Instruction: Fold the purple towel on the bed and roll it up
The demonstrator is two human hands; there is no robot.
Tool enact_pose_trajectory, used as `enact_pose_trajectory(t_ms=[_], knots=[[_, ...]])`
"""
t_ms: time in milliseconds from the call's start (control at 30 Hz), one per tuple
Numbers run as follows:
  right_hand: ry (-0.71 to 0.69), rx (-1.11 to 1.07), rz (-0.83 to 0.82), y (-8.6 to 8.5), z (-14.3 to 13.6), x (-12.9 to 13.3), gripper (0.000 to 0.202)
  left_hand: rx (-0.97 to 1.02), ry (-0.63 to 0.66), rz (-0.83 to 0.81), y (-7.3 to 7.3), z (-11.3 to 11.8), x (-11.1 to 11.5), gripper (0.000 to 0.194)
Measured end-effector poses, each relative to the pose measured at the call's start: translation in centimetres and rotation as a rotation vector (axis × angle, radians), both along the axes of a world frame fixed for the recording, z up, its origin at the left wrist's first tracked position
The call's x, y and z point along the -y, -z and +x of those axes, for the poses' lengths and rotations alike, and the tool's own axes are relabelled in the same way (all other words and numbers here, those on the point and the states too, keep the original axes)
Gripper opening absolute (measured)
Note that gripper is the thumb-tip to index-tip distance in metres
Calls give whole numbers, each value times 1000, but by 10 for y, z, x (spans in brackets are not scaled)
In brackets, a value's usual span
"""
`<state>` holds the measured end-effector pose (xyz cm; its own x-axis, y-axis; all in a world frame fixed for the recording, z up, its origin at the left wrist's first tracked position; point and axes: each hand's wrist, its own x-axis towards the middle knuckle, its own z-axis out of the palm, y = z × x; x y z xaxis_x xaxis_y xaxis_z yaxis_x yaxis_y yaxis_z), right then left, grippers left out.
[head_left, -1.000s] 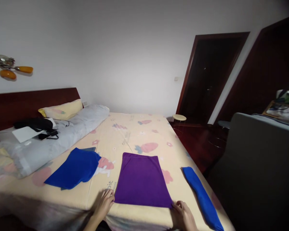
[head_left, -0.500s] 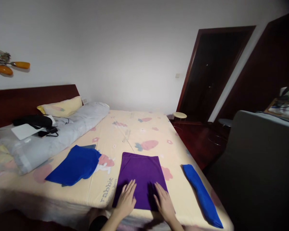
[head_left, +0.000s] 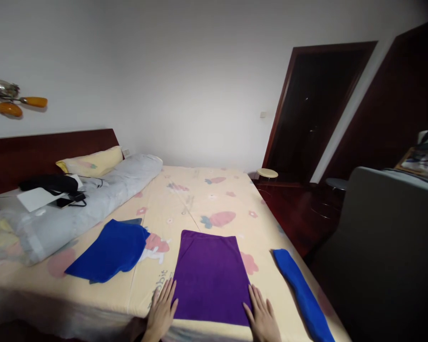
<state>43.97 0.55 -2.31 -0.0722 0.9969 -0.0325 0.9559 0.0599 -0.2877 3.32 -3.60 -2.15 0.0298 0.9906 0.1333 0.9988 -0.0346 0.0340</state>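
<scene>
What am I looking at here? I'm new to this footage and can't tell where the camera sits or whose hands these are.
The camera is worn on a person's head and looks forward and down, so the two bare hands at the bottom are that person's own. The left hand and the right hand lie flat and open at the near corners of a folded purple cloth on a bed. Nothing is gripped. A blue cloth lies to the left, a rolled blue cloth to the right, and a grey quilt along the headboard side.
</scene>
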Motion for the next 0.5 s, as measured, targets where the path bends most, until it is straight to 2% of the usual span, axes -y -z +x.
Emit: enact_pose_trajectory(t_ms=[67, 133, 233, 333, 400, 467, 500], knots=[[6, 17, -7, 3, 17, 0, 77, -30, -2, 31, -1, -13, 1, 53], [28, 11, 13, -1, 13, -1, 80, -41, -41, 80, -5, -9, -2, 56], [16, -53, 64, -19, -28, -7, 77, -8, -28, 115, -18, 30, -15, 62], [-196, -146, 54, -42, -90, -12, 62, 61, 104, 62, -27, 90, -33, 65], [-310, -169, -14, -51, -123, -14, 56, 100, 173, -5, -26, 121, -42, 62], [-359, -154, -80, -53, -136, -13, 55, 122, 204, -71, -23, 135, -45, 57], [-355, -139, -92, -52, -134, -13, 55, 127, 205, -91, -20, 133, -44, 56]])
